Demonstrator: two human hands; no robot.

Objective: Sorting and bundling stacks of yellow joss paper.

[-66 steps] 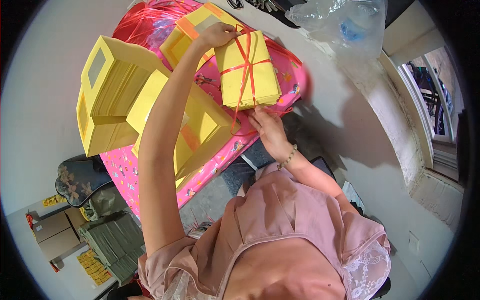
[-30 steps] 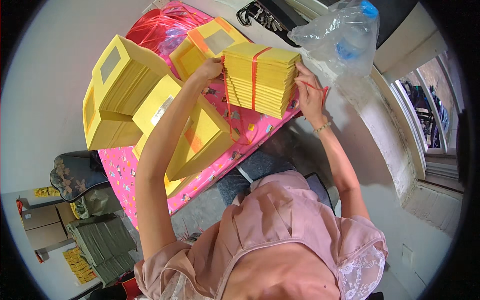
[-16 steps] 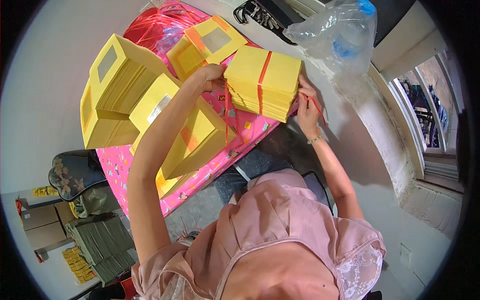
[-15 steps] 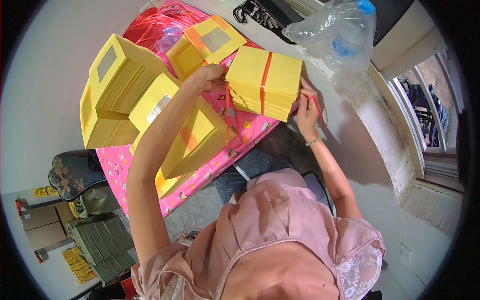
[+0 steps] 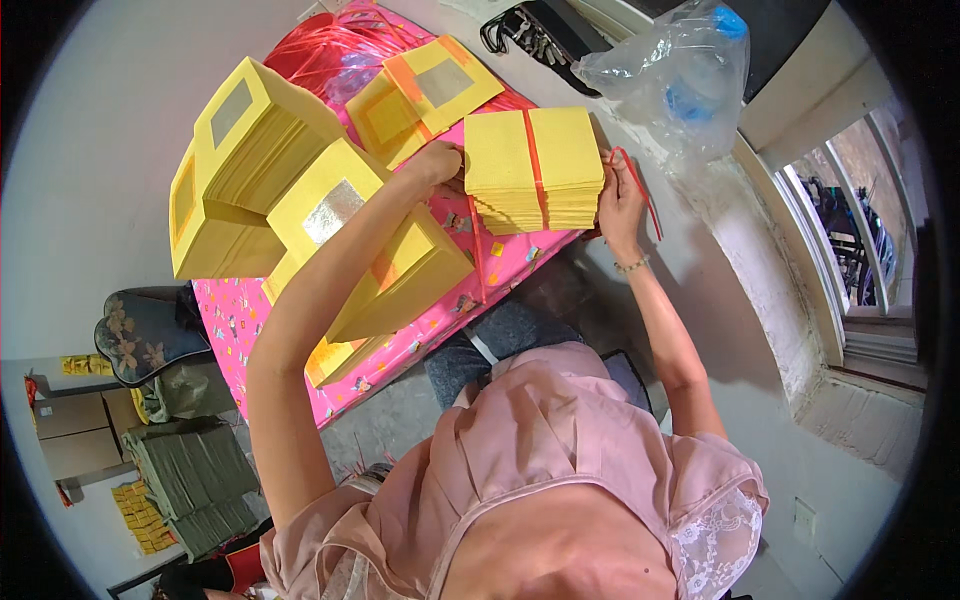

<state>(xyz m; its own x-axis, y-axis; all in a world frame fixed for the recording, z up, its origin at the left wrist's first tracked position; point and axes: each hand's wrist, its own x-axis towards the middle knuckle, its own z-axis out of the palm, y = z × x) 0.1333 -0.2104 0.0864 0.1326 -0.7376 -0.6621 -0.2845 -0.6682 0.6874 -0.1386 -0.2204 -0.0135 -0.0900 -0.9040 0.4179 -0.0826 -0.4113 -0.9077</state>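
Observation:
A thick stack of yellow paper [image 5: 500, 150] sits at the right corner of the table, with a red plastic strap [image 5: 537, 172] running across its top and down its front. My left hand [image 5: 440, 165] grips the stack's left side, its fingertips partly hidden. On the opposite side, my right hand [image 5: 620, 205] lies against the stack, fingers bent, with a loop of red strap [image 5: 645, 185] pinched in them and its end hanging free. Another length of red strap [image 5: 477, 250] hangs down beside the stack's left front.
Several tall stacks of yellow paper [image 5: 255, 135] with silver squares crowd the pink patterned table [image 5: 235, 330] on the left. Loose yellow sheets [image 5: 440, 80] and a red strap bundle [image 5: 310, 50] lie behind. A clear plastic bag [image 5: 670, 80] and a black case [image 5: 550, 40] are far right.
The stack between my hands has turned so that its edges lie squarer to me. Both hands have shifted slightly with it, still at its sides. The loose strap now arches above my right hand.

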